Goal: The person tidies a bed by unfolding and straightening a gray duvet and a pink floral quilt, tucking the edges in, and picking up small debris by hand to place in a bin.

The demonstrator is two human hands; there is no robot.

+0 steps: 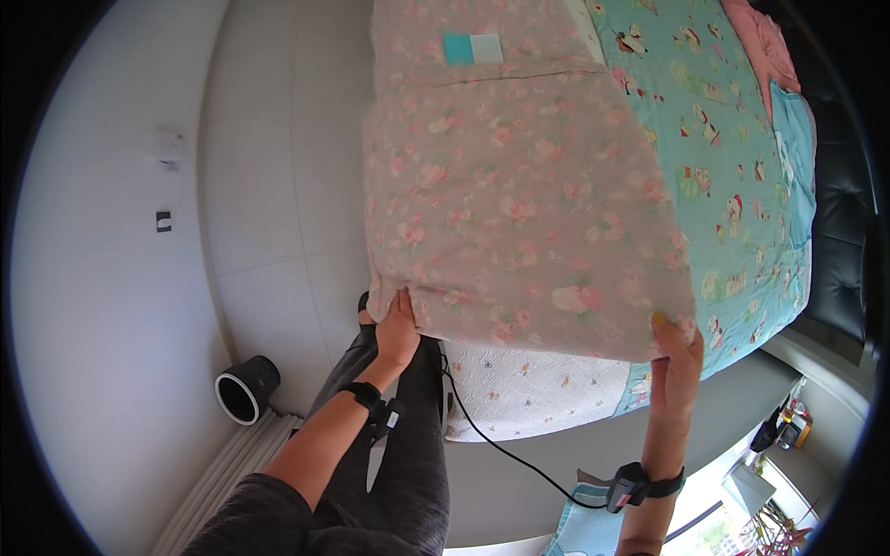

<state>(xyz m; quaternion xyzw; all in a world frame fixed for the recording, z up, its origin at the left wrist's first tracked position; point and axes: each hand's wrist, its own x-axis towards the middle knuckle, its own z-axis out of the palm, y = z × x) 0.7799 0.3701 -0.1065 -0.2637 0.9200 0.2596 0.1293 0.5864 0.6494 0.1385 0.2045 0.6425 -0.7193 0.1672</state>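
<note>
A pale pink floral quilt (521, 208) is spread over the bed. At its near right corner my right hand (678, 365) grips the edge, thumb on top and the other fingers partly hidden. My left hand (398, 332) holds the same quilt near its left corner, fingers close together on the fabric and the thumb hidden. Creases run from the left fingertips. Under the raised near edge show a white quilted bed cover (535, 389) and a turquoise cartoon-print sheet (723, 174). A teal and white patch (473, 49) lies on the quilt's far part.
Black straps with devices circle both wrists, and a black cable (500, 452) runs to the right one. A wastebasket (248, 389) stands by the wall at left, near a curtain (222, 479). Black padded headboard (838, 208), pink cloth (765, 48) and blue cloth (794, 163) are at right.
</note>
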